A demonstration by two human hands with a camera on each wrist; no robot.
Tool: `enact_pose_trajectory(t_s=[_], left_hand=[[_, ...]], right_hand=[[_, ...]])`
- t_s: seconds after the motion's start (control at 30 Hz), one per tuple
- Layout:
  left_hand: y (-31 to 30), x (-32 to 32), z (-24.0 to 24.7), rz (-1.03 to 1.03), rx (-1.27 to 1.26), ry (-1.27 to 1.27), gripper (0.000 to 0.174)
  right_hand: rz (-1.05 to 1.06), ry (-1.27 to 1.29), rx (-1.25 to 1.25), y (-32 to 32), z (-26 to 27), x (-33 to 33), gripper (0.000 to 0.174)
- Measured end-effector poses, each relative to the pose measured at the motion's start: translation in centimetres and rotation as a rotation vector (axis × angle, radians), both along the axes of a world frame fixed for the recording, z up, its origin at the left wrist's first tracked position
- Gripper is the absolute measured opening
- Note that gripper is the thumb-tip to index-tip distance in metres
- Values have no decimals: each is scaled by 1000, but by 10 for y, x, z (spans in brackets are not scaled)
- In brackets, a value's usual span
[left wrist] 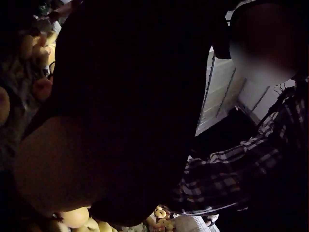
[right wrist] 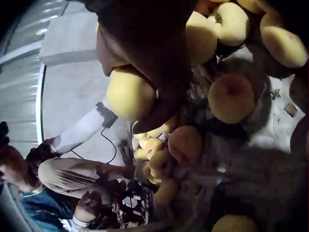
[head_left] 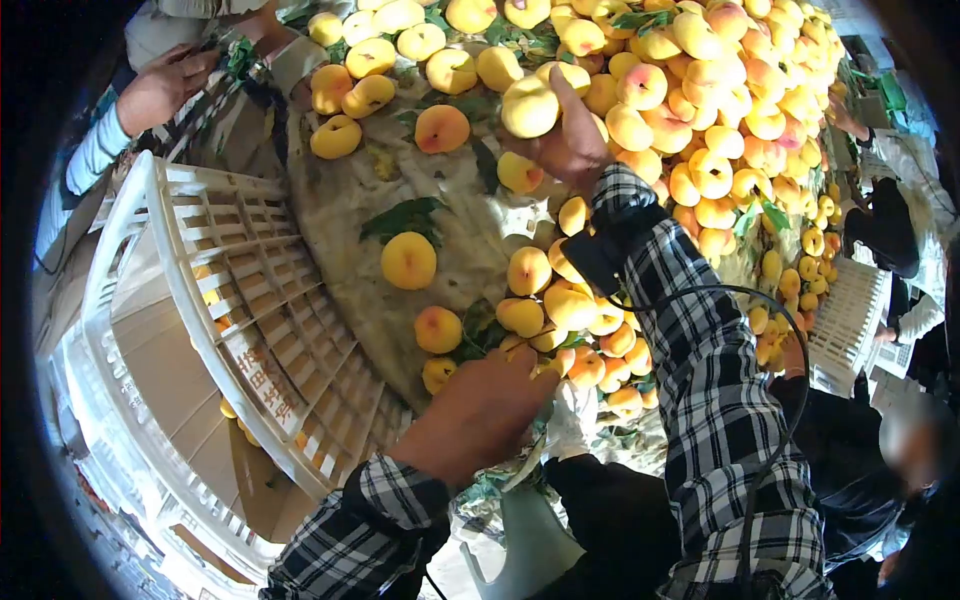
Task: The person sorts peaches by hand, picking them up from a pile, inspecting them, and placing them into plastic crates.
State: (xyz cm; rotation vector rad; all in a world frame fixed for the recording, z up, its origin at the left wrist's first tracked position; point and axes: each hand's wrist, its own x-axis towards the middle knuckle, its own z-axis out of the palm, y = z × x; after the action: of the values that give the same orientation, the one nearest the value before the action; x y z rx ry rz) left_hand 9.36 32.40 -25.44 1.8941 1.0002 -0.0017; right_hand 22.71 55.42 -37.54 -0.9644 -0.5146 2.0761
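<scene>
A pale yellow peach [head_left: 530,107] is gripped between the thumb and fingers of my right hand [head_left: 578,145], above the cloth-covered surface. The same peach [right wrist: 129,94] shows under the dark hand in the right wrist view. My left hand [head_left: 478,412] is at the near edge of the fruit, its fingers bent and fingertips right at a cluster of peaches [head_left: 520,317]. Whether it holds one I cannot tell; the left wrist view is mostly dark, with a peach [left wrist: 75,217] at its bottom edge. Single peaches [head_left: 408,260] and green leaves [head_left: 405,218] lie between the hands and the crate.
A white plastic crate [head_left: 225,300] with cardboard inside stands at the left. A large heap of peaches [head_left: 710,110] rises at the far right. Another person's hand [head_left: 165,88] is at the upper left. A second white crate [head_left: 848,315] stands at the right.
</scene>
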Motion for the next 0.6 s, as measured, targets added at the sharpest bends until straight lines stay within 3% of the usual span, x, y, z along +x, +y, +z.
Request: enact_pose_trajectory(t_s=[0.07,0.17,0.2,0.3,0.37,0.43,0.6], left_hand=[[1,0,-2,26,0,-43,42],[-2,0,-8,104,164,-106,39],[-2,-1,-6,119,149,-88,40],[5,-3,-3,206,156,-65,44],[8,-3,-6,323,227,-91,48],[15,-4,-2,521,142,-102,51],[29,-13,-12,909,-7,-339,59]], right_hand=[[-35,138,-144,-11,7,3,63],[90,526,-259,-14,3,15,61],[113,547,-220,-18,8,17,59],[208,339,32,-31,27,20,58],[207,269,37,-44,40,25,56],[225,106,106,-62,63,28,55],[224,71,116,-107,106,26,57]])
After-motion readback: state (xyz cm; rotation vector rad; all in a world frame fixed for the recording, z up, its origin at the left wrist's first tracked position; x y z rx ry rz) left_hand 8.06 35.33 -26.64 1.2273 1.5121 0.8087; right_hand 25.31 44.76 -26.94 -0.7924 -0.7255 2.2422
